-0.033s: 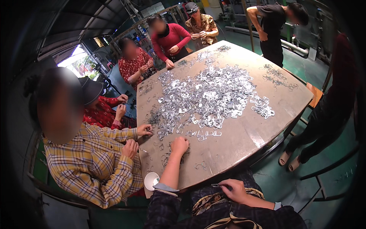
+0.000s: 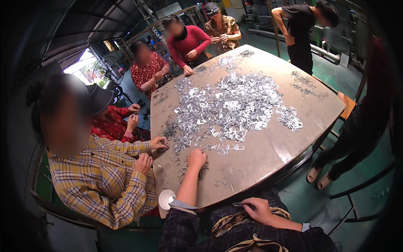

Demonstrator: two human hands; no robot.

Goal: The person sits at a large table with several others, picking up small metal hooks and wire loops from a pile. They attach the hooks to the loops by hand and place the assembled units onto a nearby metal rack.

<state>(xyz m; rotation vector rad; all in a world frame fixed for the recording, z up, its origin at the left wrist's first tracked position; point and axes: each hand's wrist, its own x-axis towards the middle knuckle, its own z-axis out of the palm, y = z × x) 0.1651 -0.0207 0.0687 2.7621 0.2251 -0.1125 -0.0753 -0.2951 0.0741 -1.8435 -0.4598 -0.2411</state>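
Observation:
My left hand reaches over the table, its fingers curled down beside a pile of thin dark wire hooks. Whatever those fingers pinch, if anything, is hidden under the hand. Just beyond it lies a loose row of flat silver metal clips. Low over my lap, my right hand is closed, pinching a small metal clip whose end sticks out from thumb and finger. A large heap of similar silver clips covers the middle of the table.
A white cup stands at the table's near-left corner, by my left forearm. Close on my left sits a person in a yellow plaid shirt, hands at the table edge. Several co-workers line the far-left side; more wire hooks lie at right.
My left hand has shifted very slightly to the left over the wire hooks. My right hand stays in place with the metal clip.

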